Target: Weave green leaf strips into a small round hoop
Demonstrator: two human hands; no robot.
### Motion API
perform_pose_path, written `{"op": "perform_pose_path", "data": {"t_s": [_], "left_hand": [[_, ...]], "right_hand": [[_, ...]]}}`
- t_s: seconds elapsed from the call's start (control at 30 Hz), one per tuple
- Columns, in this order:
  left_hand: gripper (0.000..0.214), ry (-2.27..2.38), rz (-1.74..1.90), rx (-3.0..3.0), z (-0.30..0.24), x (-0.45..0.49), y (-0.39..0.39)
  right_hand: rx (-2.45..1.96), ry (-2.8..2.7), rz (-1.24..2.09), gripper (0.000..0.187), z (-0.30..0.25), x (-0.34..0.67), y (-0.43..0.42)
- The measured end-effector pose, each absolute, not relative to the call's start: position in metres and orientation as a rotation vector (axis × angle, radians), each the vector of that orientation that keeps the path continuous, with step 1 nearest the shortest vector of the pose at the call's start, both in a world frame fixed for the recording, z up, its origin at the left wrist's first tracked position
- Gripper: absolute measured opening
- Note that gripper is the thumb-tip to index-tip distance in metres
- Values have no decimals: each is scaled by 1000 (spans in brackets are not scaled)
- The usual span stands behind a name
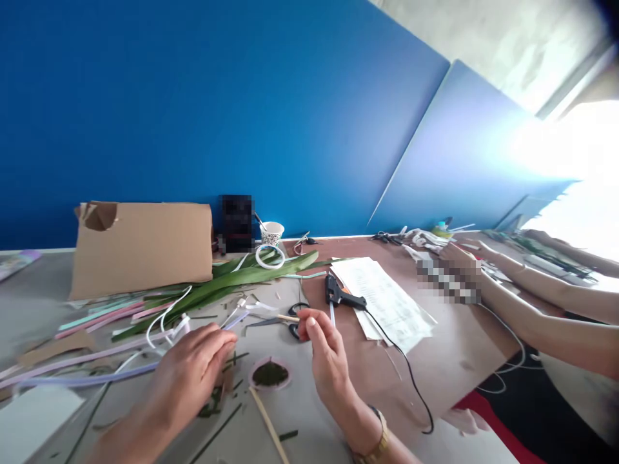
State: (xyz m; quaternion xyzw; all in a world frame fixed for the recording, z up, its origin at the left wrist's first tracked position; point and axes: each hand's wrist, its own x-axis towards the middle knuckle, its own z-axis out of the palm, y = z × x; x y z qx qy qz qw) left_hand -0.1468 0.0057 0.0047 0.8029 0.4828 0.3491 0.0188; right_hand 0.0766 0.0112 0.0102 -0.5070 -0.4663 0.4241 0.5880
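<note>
My right hand (329, 354), with a gold watch on its wrist, pinches a thin light wooden stick (289, 318) whose tip points left. Directly behind those fingers lie scissors (294, 330) with black handles, partly covered. My left hand (193, 364) hovers low over the table with fingers pressed together; whatever they hold, if anything, is hidden. A lavender strip (236, 321) shows just past its fingertips. Between the hands sits a small round pale-rimmed piece (271, 374) with a dark green middle. Another wooden stick (269, 425) lies in front of it.
Behind stand a cardboard piece (145, 248) and a paper cup (271, 233). Long green leaves (227, 277) and a white ring (269, 256) lie before them. A black glue gun (341, 293) rests beside papers (387, 303), its cord trailing forward. A co-worker's arms (512, 309) reach in from the right.
</note>
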Motion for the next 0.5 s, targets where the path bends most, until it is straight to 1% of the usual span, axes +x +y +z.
{"op": "perform_pose_path", "data": {"t_s": [0.2,0.33,0.4,0.5], "left_hand": [[17,1536,1272,2567,10,-150,0],[17,1572,1258,2509,12,-151,-2],[20,1605,1258,2484,13,-152,-2],[23,1633,1296,2497,14,-155,-1]], "right_hand": [[-1107,-1070,1040,28,11,78,16],[-1090,-1065,1016,22,28,95,27],[-1156,-1131,987,20,39,102,34],[-1240,-1334,899,24,49,103,52]]}}
